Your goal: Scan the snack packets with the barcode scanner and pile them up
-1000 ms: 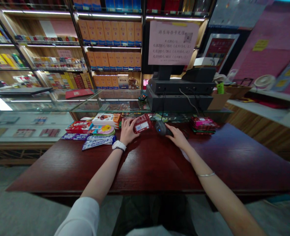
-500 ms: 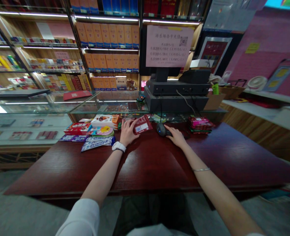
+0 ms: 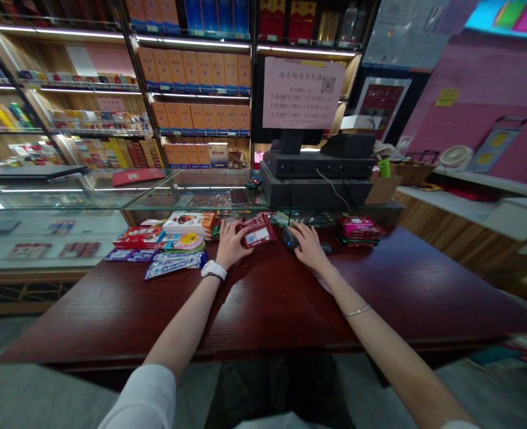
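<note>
My left hand (image 3: 231,245), with a white watch on the wrist, grips a dark red snack packet (image 3: 258,232) by its left end. The packet's white label with a barcode faces up toward me. To its right, my right hand (image 3: 309,245) is closed around a black barcode scanner (image 3: 290,239) with a small blue light. The scanner's head points left toward the packet, a small gap apart. Left of my left hand lie several snack packs: blue-and-white long packets (image 3: 174,264), a pack with a yellow figure (image 3: 185,241), a red pack (image 3: 138,236) and a white-and-orange box (image 3: 189,223).
A stack of pink and red packets (image 3: 359,230) lies to the right on the dark red table (image 3: 263,310). Behind stands a glass counter (image 3: 192,199) with a phone (image 3: 239,196) and a black till unit (image 3: 316,189) under a screen carrying a paper sign (image 3: 303,93).
My right hand has shifted slightly left and farther over the scanner, its fingers now covering more of it. My left hand still holds the packet in about the same place. The view has tilted slightly.
</note>
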A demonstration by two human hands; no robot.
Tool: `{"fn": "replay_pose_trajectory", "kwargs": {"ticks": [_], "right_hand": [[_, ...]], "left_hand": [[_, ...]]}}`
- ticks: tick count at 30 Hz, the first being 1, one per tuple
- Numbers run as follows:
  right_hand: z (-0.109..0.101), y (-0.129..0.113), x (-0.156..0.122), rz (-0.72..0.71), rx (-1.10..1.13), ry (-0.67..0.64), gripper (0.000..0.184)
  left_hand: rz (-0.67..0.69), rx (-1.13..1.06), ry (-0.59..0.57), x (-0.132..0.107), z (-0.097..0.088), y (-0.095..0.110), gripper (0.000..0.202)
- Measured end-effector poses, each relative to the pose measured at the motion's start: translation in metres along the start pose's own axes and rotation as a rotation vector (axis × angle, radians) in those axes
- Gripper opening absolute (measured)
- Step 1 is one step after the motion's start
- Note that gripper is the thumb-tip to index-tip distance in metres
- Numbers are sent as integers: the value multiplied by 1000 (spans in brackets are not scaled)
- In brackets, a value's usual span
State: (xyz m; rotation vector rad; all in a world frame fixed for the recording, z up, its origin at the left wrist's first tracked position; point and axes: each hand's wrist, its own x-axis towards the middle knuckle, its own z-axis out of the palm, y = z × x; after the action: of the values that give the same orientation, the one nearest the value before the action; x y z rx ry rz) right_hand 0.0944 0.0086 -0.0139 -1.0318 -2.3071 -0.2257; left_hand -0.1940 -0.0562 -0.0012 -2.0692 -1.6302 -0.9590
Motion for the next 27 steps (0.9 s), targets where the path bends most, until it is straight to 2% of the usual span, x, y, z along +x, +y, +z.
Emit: {"fn": "replay_pose_trajectory", "kwargs": {"ticks": [5, 8, 10, 13, 16, 19, 24, 27], "right_hand": [[-1, -37, 25, -140, 5, -33, 74], [8, -56, 36, -218, -8, -57, 71], [18, -63, 40, -230, -40, -26, 68], [32, -64, 42, -220, -99, 93, 58], [37, -56, 38, -249, -116, 195, 46], [35, -49, 33, -278, -106, 275, 36], [30, -47, 30, -274, -93, 368, 32], [29, -48, 30, -256, -69, 380, 30]], "left_hand": [[-8, -33, 5, 1, 0, 1, 62], [-35, -76, 19, 2, -1, 1, 62], [-61, -103, 11, 2, -1, 1, 63], [-99, -137, -34, 3, 0, 0, 64], [-135, -193, -90, 4, 2, 1, 65], [-162, -259, -140, 5, 3, 2, 65], [-146, -362, -248, 4, 0, 4, 59], [-112, -361, -251, 2, 0, 3, 56]]}}
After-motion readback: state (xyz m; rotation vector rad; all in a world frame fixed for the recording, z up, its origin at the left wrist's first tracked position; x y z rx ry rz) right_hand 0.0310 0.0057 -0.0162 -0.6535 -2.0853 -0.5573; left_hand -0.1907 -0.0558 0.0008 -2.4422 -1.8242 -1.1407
